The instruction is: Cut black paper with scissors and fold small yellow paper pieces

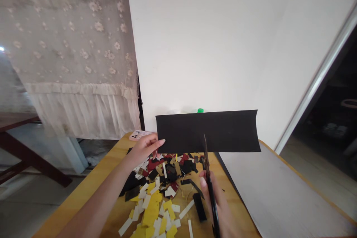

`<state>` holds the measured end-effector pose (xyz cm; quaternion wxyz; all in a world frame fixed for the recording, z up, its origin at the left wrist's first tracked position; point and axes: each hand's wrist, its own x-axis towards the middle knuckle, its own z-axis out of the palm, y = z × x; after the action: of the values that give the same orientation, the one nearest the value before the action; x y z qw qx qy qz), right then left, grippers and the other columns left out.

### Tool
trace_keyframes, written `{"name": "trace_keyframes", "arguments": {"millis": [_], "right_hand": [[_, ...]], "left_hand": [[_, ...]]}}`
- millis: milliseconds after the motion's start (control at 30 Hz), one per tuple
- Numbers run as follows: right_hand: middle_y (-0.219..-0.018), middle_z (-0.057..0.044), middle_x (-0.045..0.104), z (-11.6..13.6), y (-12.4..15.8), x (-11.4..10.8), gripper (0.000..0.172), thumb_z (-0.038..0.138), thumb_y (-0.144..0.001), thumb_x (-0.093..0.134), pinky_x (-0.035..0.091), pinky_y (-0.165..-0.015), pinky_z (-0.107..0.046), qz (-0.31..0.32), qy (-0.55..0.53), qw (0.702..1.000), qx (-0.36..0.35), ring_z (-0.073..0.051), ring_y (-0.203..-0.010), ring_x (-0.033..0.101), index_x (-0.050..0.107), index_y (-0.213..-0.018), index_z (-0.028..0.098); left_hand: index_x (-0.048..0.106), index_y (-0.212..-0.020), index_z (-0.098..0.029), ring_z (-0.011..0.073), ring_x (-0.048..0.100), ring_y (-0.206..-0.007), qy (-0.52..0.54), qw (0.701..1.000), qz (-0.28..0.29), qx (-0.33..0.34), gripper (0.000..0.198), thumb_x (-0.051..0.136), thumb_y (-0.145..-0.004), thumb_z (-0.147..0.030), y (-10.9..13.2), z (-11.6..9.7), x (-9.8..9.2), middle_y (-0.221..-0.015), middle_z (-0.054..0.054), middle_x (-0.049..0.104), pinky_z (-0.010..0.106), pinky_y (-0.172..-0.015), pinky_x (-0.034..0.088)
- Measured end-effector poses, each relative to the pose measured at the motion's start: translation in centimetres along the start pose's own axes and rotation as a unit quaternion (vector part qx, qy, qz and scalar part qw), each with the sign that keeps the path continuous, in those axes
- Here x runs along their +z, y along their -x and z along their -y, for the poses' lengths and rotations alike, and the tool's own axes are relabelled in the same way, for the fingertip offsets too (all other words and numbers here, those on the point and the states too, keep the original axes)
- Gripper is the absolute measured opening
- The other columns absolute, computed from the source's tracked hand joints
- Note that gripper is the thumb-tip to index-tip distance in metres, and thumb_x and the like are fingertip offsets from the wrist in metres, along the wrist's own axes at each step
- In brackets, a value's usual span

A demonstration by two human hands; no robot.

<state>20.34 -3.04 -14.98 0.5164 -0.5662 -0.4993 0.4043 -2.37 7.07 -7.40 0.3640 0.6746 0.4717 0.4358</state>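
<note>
My left hand (145,148) pinches the left lower corner of a wide black paper sheet (223,132) and holds it upright above the wooden table (92,186). My right hand (220,204) grips a pair of black-handled scissors (208,171). The blades point up and meet the sheet's lower edge near its middle. Below both hands lies a heap of cut paper scraps (158,197) in yellow, white, black and red.
A large white sheet (279,193) covers the table's right half. A phone in a pink case (137,135) lies at the table's far edge. A green cap (200,110) shows behind the black sheet. A lace curtain (72,55) hangs left, a dark table (16,134) beyond.
</note>
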Motion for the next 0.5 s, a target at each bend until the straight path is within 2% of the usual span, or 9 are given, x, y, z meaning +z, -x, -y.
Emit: {"name": "trace_keyframes", "arguments": {"millis": [200,300,500], "right_hand": [[-0.129,-0.011,0.065,0.03,0.09,-0.08,0.066,0.075,-0.086,0.046,0.046,-0.104,-0.04,-0.002,0.003,1.0,0.027,-0.032,-0.132,0.052,0.061,-0.119,0.021],[-0.131,-0.011,0.064,0.04,0.08,-0.14,0.067,0.076,-0.086,0.045,0.047,-0.102,-0.037,-0.001,0.004,1.0,0.025,-0.031,-0.134,0.05,0.059,-0.121,0.021],[-0.111,-0.009,0.069,0.15,0.02,0.03,0.06,0.077,-0.084,0.047,0.051,-0.087,-0.034,-0.015,-0.013,1.0,-0.004,-0.033,-0.125,0.055,0.063,-0.103,0.022]], "left_hand": [[0.044,-0.058,-0.022,0.0135,0.056,-0.041,0.001,1.0,-0.002,0.0,0.057,0.067,-0.068,-0.073,0.15,-0.22,0.04,-0.045,-0.009,0.045,0.021,-0.042,0.034],[0.044,-0.057,-0.022,0.0133,0.056,-0.041,0.001,1.0,-0.004,0.0,0.056,0.067,-0.069,-0.072,0.19,-0.3,0.02,-0.045,-0.009,0.046,0.021,-0.043,0.035],[0.044,-0.057,-0.022,0.0126,0.055,-0.041,0.001,1.0,-0.005,0.001,0.054,0.068,-0.07,-0.069,0.21,-0.36,0.16,-0.045,-0.009,0.044,0.021,-0.043,0.035]]}}
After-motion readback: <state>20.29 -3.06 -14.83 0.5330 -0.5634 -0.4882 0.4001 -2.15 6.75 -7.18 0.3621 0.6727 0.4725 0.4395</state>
